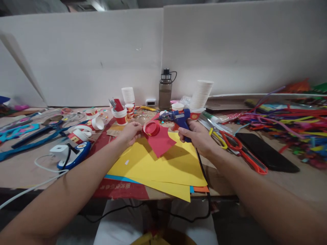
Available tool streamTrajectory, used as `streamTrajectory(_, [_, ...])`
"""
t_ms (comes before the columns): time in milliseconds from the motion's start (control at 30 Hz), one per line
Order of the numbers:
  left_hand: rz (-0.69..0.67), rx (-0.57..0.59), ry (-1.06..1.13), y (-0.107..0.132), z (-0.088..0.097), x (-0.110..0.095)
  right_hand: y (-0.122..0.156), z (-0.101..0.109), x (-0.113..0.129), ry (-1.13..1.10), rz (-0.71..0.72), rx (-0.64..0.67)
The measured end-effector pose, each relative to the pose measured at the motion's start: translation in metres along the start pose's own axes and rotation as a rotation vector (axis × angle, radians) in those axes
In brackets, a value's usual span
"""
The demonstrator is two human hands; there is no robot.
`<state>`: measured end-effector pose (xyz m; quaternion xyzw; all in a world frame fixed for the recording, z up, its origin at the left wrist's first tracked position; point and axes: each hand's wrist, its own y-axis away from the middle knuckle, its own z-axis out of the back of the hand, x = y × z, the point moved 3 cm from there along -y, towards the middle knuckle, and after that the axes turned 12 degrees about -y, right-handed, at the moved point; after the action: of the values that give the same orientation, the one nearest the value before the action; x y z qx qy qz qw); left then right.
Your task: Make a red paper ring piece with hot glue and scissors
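Note:
My right hand (192,134) is wrapped round the handle of a blue hot glue gun (182,118), its nozzle pointing left above a red paper sheet (162,143). Beside the nozzle, a short red paper ring (152,130) with a pale edge rests on or just over that sheet. The fingertips of my left hand (131,132) pinch the ring's left edge. Underneath lie yellow paper sheets (176,173), with blue and orange edges showing below them.
Paper cups (120,117) and a tall cup stack (201,97) stand behind, with a water bottle (165,90). Scissors (231,141), a red cutter (255,163) and a black phone (267,151) lie right. A blue power strip (76,156) sits left. A black cord hangs over the front edge.

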<state>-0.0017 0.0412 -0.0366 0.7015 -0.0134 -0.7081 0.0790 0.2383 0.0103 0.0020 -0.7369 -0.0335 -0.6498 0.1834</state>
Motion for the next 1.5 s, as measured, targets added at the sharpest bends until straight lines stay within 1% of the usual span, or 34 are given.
streamTrajectory(133, [0.011, 0.044, 0.104, 0.002, -0.008, 0.005, -0.001, -0.001, -0.002, -0.006, -0.003, -0.003])
streamTrajectory(200, [0.023, 0.067, 0.144, 0.004, -0.011, 0.004, -0.001, 0.001, -0.001, 0.02, 0.015, -0.029])
streamTrajectory(333, [0.048, 0.074, 0.198, 0.006, -0.012, 0.003, -0.001, 0.006, 0.004, 0.068, 0.08, -0.091])
streamTrajectory(467, [0.074, 0.062, 0.243, 0.009, -0.011, 0.005, 0.0, 0.005, 0.005, 0.061, 0.068, -0.05])
streamTrajectory(600, [0.12, 0.037, 0.24, 0.015, -0.013, 0.008, 0.0, 0.002, 0.002, 0.048, 0.045, -0.007])
streamTrajectory(700, [0.159, 0.028, 0.245, 0.019, -0.018, 0.011, -0.001, 0.003, -0.001, 0.06, 0.043, -0.029])
streamTrajectory(800, [0.188, 0.074, 0.226, 0.023, -0.024, 0.01, -0.002, 0.004, -0.003, 0.079, 0.038, -0.047])
streamTrajectory(933, [0.222, 0.121, 0.211, 0.029, -0.028, 0.009, -0.003, 0.004, -0.003, 0.056, 0.025, -0.03])
streamTrajectory(1067, [0.201, 0.148, 0.154, 0.031, -0.027, 0.006, -0.002, 0.003, -0.003, 0.041, -0.012, -0.06])
streamTrajectory(1233, [0.182, 0.241, 0.107, 0.034, -0.029, 0.005, -0.003, 0.001, -0.007, -0.015, -0.063, -0.08])
streamTrajectory(1400, [0.183, 0.256, 0.108, 0.035, -0.028, 0.004, -0.004, 0.002, -0.012, -0.063, -0.09, -0.079])
streamTrajectory(1500, [0.237, 0.266, 0.135, 0.032, -0.028, 0.004, -0.004, 0.002, -0.012, -0.06, -0.099, -0.08])
